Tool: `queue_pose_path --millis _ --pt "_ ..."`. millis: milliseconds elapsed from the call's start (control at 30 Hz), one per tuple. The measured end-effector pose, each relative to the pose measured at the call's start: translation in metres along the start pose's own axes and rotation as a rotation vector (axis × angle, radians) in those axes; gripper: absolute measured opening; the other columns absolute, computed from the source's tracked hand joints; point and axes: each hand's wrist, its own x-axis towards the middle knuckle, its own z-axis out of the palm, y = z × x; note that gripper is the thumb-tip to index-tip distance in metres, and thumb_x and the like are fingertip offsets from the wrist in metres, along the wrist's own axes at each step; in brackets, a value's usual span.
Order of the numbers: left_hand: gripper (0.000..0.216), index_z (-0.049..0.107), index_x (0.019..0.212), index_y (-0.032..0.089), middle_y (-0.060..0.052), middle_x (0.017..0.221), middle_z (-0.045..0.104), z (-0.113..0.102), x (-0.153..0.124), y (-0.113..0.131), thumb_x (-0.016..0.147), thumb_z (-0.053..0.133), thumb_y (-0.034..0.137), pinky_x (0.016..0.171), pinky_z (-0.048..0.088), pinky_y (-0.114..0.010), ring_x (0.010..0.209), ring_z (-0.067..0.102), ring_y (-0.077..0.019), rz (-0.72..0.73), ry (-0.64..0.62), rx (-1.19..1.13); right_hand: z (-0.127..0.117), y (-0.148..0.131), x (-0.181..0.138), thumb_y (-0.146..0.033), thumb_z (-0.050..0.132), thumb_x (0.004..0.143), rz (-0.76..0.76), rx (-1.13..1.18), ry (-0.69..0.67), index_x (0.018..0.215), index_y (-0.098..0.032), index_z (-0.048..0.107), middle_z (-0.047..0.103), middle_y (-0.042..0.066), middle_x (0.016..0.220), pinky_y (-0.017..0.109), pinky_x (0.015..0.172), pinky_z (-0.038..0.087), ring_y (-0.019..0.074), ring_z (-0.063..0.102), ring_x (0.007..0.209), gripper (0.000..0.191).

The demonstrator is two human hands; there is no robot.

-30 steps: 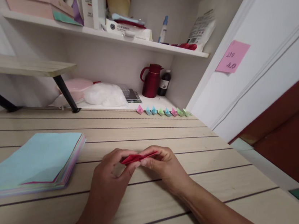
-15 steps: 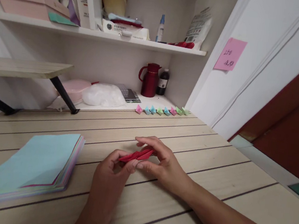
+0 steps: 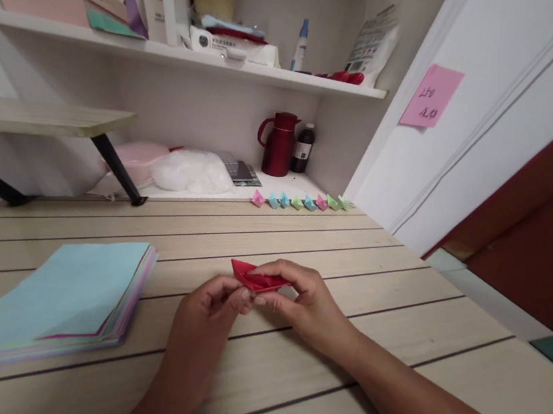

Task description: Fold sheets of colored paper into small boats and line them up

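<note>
A small red folded paper boat (image 3: 263, 284) is held between both hands above the wooden table. My left hand (image 3: 207, 309) pinches its lower left edge with thumb and index finger. From the right, my right hand (image 3: 309, 303) grips it, index finger reaching over into the hollow and thumb against the near side. The boat's left tip points up and away from the fingers, while its right end is partly covered by my right hand. A stack of coloured paper (image 3: 75, 290), light blue on top, lies to the left of my hands.
Along the table's far edge stands a row of small folded paper boats (image 3: 297, 202) in pink, blue and green. Behind them are a red thermos jug (image 3: 278, 145) and a dark bottle (image 3: 303, 148). A raised wooden stand (image 3: 45, 119) with black legs is at the left.
The red paper boat has tipped and opened, showing its hollow, and its left tip has come free of my left fingers. My right index finger has moved down into it.
</note>
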Motion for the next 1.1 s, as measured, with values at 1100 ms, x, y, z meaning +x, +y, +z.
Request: queue_pose_path --millis 1100 --pt "0.016 0.050 0.082 0.024 -0.001 0.088 0.069 0.0000 -0.0014 -0.0061 0.089 0.050 0.039 0.070 0.049 -0.033 0.082 0.065 -0.0196 0.370 0.079 0.550 -0.0018 0.0057 0.0012 -0.034 0.071 0.082 0.155 0.154 -0.044 0.079 -0.019 0.067 0.070 0.005 0.089 0.034 0.081 0.049 0.0193 0.063 0.087 0.016"
